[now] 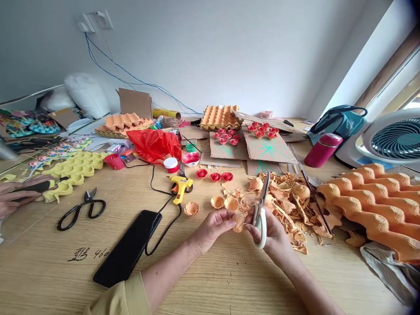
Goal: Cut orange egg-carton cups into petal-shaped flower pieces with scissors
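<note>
Pinching a small orange carton piece (237,224) between thumb and fingers: left hand (215,225), over the middle of the desk (200,284), toward the near edge. Right hand (274,234) wrapped around white-handled scissors (261,225), blades pointing at the far edge; fingertips right by the piece, contact unclear. Desk is pale wood grain, black handwriting (85,253) toward the near left corner, black phone (126,249) just beside it. Yellow glue gun (180,188) mid-desk, corded. Heap of orange scraps (288,205) right of the hands; big orange egg tray (370,197) at the right edge. Red flowers (260,129) on cardboard (269,151) toward the far edge. Left edge: another person's hand (18,192) beside a yellow egg tray (74,171). Room: plain pale wall (213,52) behind the far edge, wall outlet (104,19), blue cables (127,74) trailing down to the desk. White fan (395,138) near the far right corner, window frame (387,68) above.
</note>
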A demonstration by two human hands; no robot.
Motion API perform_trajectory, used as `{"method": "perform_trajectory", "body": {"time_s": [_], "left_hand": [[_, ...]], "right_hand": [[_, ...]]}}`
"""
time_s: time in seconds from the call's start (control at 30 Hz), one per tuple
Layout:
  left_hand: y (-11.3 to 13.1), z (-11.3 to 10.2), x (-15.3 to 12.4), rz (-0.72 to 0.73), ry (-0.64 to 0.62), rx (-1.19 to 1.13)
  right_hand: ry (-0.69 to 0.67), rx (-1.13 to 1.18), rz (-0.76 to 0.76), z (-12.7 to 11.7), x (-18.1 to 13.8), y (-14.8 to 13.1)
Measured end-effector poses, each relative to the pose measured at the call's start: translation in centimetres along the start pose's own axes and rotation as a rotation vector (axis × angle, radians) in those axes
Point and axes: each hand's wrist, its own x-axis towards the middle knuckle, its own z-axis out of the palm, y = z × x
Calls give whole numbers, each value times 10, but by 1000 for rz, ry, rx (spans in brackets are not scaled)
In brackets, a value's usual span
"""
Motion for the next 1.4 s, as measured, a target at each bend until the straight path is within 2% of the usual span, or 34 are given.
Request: {"method": "perform_trajectory", "body": {"time_s": [0.2, 0.37, 0.5, 0.63, 0.7, 0.8, 0.87, 1.0, 1.1, 1.3, 1.4], "left_hand": [[-2, 0, 0, 20, 69, 125], [-5, -1, 0, 135, 92, 343], [-4, 0, -1, 158, 39, 300], [-4, 1, -1, 65, -4, 257], [-4, 1, -2, 71, -6, 263], [-3, 1, -2, 274, 57, 355], [0, 0, -3, 438, 114, 515], [6, -1, -6, 613, 139, 809], [8, 0, -7, 670, 117, 883], [7, 7, -9, 688, 95, 939], [16, 3, -8, 714, 95, 987]], "right_hand": [[6, 4, -3, -1, 2, 7], [60, 3, 14, -1, 4, 4], [81, 66, 32, -2, 4, -3], [30, -11, -14, -2, 2, -7], [12, -58, -37, -2, 0, -7], [103, -111, -32, -3, 0, -6], [168, -100, -8, -4, 2, -6], [166, -21, 28, -5, 6, -5], [128, 25, 56, -5, 7, 0], [98, 47, 89, -5, 5, 11], [95, 47, 88, -5, 5, 12]]}}
